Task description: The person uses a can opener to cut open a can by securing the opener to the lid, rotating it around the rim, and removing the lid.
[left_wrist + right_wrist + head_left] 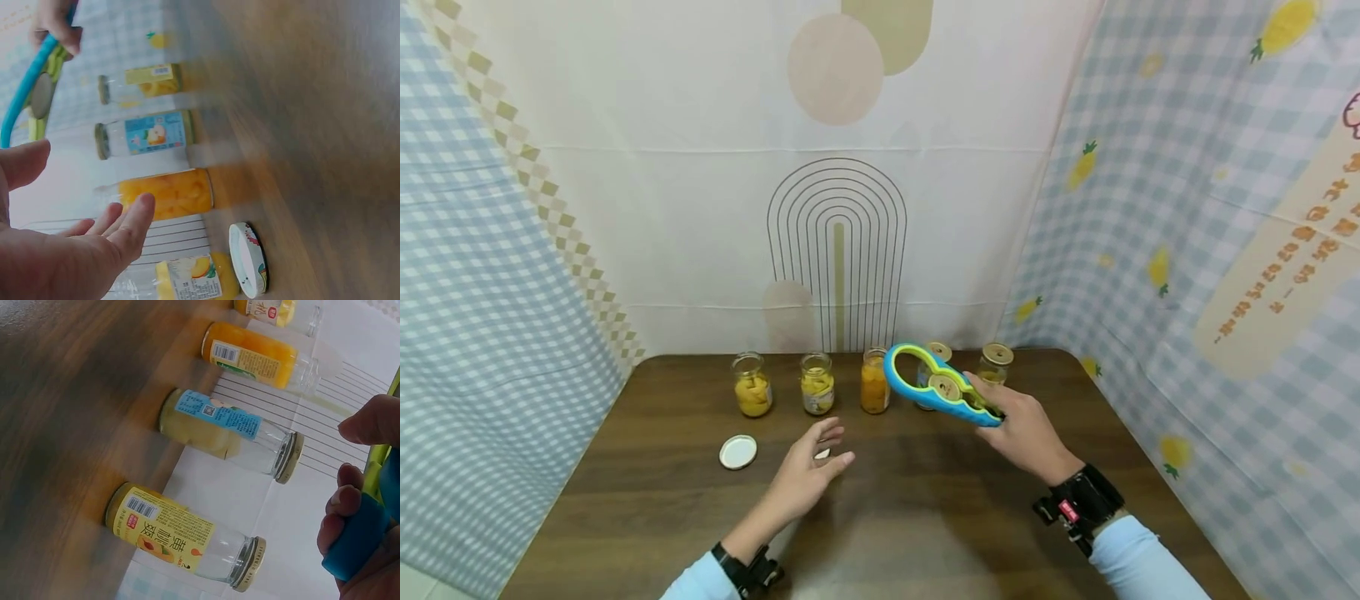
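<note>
My right hand (1028,432) grips the handles of a blue and green jar opener (891,379), raised above the table. A gold lid (945,387) sits in its jaws; the same lid (42,95) shows in the left wrist view. My left hand (801,477) is held in the air with fingers spread and nothing in them, in front of a lidless jar of orange fruit (874,385). Behind the opener stands a lidded jar with a blue label (219,419). Beside it is another lidded jar with a yellow label (165,528).
Two lidless jars of yellow fruit, one at the far left (752,393) and one beside it (817,390), stand along the back of the wooden table (647,483). A white lid (737,452) lies before them; another lid (250,259) is partly behind my left hand. Cloth hangs behind.
</note>
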`<state>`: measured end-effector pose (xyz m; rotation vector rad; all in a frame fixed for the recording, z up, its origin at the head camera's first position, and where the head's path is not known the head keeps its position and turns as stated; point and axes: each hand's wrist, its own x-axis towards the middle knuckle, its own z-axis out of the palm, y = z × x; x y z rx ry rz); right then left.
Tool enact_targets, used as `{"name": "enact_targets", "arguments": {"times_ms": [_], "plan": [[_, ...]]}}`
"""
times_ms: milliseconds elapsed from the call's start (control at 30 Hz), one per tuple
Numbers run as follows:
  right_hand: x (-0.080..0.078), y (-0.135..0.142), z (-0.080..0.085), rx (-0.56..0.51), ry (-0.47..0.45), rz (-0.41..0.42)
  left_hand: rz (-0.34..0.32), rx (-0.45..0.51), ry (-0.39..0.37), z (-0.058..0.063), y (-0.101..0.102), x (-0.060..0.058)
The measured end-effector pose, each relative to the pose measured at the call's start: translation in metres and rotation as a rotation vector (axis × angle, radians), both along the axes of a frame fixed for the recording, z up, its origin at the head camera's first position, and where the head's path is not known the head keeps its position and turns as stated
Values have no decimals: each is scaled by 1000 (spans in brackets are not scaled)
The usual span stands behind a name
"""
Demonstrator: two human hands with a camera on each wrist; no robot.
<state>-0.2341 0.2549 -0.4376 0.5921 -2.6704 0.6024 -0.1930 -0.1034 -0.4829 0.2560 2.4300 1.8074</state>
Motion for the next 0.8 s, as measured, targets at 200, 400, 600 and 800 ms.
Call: {"name": "enact_targets", "arguments": {"times_ms": [200,400,600,800], "plan": [[0,-2,2,13,14,20,42,57,14,5,-3,11],[5,-8,7,24,24,40,-5,194,-57,8,3,7],[11,-19,11,58,72,114,-185,479,-212,9,16,-6],[22,-32,13,63,99,176,-373,831,-371,14,33,-11]]}}
